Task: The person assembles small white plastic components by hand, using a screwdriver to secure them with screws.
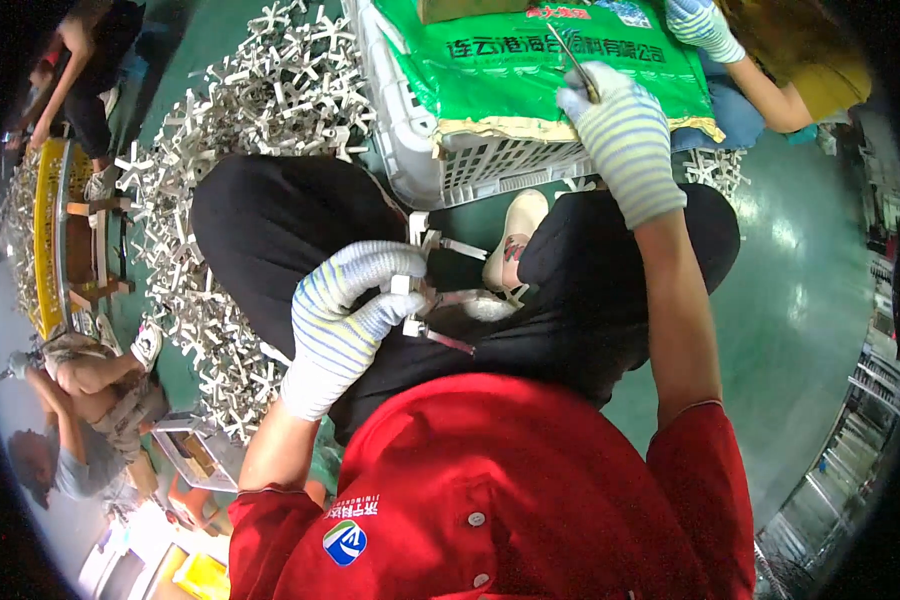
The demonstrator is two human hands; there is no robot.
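Observation:
My left hand (342,315), in a white glove with blue and yellow stripes, is closed around a white branched part (415,292) above my lap. The fingers cover some of the part, and its arms stick out to the right. My right hand (625,135), gloved the same way, is raised over the near edge of a green printed sack (510,85). It grips a slim, pointed metal tool (573,55) that slants up and to the left; its exact kind is not plain. The two hands are well apart, and the tool does not touch the part.
The sack lies over a white plastic basket (510,170) in front of my knees. Many similar white parts (240,130) are heaped on the green floor to the left. A gloved co-worker's hand (705,28) rests by the sack's far right; other people sit at left near a yellow-edged bin (52,235).

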